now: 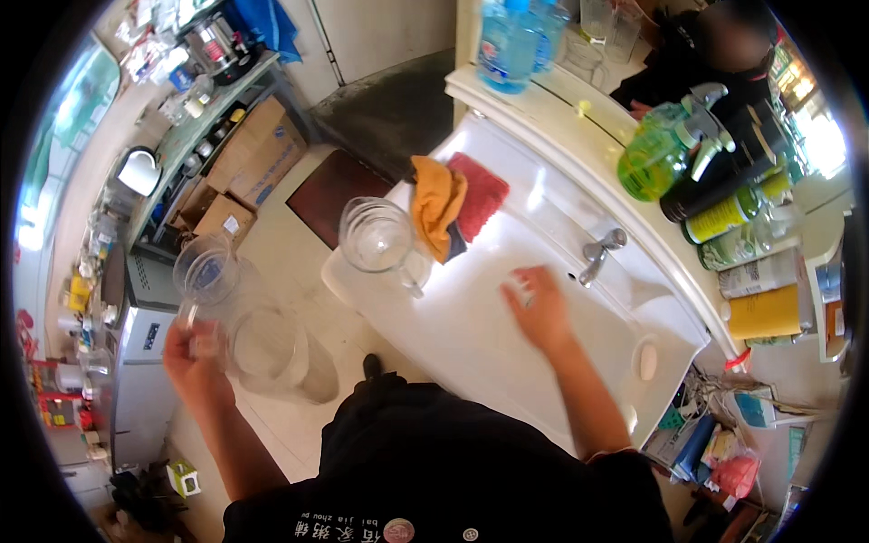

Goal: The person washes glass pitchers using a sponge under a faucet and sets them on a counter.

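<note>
My left hand (197,360) is raised over the floor at the left, its fingers closed around the handles of what look like two clear pitchers. One clear pitcher (204,271) points away from me; the other clear pitcher (271,349) hangs to the right of the hand, blurred. Above the white washbasin (468,346), my right hand (540,309) is empty, blurred, with its fingers apart. A third clear pitcher (377,237) stands on the basin's left corner. Beside it lie an orange cloth (438,203) and a red cloth (478,197).
A chrome faucet (603,256) and a bar of soap (648,361) are at the basin's right. Blue bottles (506,51) and green spray bottles (655,156) line the mirror ledge. Cardboard boxes (261,153) fill a shelf at left, near a dark floor mat (336,197).
</note>
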Motion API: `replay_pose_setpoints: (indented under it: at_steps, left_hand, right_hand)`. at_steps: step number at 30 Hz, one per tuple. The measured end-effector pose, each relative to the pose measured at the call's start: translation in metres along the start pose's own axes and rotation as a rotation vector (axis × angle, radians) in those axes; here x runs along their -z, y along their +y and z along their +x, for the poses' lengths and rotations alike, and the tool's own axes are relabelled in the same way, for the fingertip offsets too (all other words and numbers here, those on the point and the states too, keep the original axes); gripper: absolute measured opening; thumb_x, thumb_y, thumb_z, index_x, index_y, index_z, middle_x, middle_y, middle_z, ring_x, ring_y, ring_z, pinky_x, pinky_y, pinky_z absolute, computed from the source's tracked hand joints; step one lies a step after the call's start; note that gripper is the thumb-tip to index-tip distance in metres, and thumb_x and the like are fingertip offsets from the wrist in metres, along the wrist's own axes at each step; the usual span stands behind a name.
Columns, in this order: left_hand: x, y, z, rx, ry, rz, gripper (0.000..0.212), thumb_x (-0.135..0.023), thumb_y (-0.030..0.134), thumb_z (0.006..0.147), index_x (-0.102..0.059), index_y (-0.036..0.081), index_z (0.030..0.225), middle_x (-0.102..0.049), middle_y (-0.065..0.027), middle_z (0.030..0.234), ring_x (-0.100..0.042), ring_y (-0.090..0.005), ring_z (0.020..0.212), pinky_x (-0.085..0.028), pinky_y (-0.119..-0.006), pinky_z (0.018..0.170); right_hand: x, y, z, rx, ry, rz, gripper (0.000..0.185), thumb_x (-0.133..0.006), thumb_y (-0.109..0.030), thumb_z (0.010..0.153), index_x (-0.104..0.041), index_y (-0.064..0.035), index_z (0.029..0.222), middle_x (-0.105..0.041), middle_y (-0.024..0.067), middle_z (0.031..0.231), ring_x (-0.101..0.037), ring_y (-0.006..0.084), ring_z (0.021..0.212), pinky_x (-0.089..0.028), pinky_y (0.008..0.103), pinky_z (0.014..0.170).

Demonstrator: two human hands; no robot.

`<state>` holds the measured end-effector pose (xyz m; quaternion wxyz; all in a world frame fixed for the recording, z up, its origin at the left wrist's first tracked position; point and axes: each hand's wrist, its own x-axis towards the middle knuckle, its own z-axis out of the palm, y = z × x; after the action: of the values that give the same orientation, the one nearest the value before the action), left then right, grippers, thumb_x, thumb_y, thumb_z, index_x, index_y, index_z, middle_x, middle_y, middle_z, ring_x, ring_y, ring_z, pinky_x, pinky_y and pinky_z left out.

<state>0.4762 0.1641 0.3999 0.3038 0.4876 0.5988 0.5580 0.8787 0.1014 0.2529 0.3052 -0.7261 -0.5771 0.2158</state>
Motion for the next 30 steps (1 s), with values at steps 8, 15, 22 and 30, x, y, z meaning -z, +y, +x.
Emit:
replay_pose_setpoints:
  at_steps: [8,15,22,30]
  left_hand:
    - [0.081,-0.077,0.053,0.02,0.062,0.107,0.016,-0.059,-0.005,0.07,-0.047,0.006,0.069,-0.043,0.0033,0.064,-0.043,-0.0059,0.061,-0.036,-0.02,0.057]
    - [0.209,-0.15,0.109,0.096,0.124,0.222,0.01,-0.056,-0.004,0.071,-0.051,0.005,0.072,-0.049,0.0023,0.069,-0.041,-0.0052,0.062,-0.033,-0.02,0.055]
    - [0.293,-0.204,0.15,0.076,0.207,0.143,0.015,-0.055,-0.006,0.074,-0.047,0.006,0.077,-0.046,0.0036,0.071,-0.042,-0.005,0.065,-0.034,-0.019,0.059]
    - [0.286,-0.225,0.166,0.166,0.143,0.029,0.016,-0.057,-0.005,0.073,-0.047,0.007,0.079,-0.046,0.0039,0.073,-0.041,-0.0038,0.065,-0.032,-0.016,0.058]
  right_hand:
    - [-0.109,-0.108,0.021,0.015,0.069,0.302,0.028,-0.058,-0.026,0.083,-0.052,-0.0005,0.093,-0.056,0.0148,0.079,-0.058,0.0286,0.079,-0.046,0.0345,0.072]
    - [-0.114,-0.14,0.048,-0.182,0.293,0.481,0.037,-0.042,-0.031,0.094,-0.043,-0.0061,0.065,-0.038,-0.001,0.054,-0.035,0.0073,0.045,-0.029,0.0225,0.041]
    - [-0.094,-0.222,0.051,-0.398,0.437,0.899,0.043,-0.047,-0.038,0.091,-0.036,-0.0096,0.061,-0.026,-0.0037,0.051,-0.023,0.0072,0.039,-0.018,0.0227,0.037]
    - [-0.08,-0.255,0.045,-0.296,0.42,0.715,0.042,-0.052,-0.038,0.088,-0.036,-0.0113,0.06,-0.026,-0.0045,0.049,-0.024,0.0066,0.038,-0.018,0.0221,0.037]
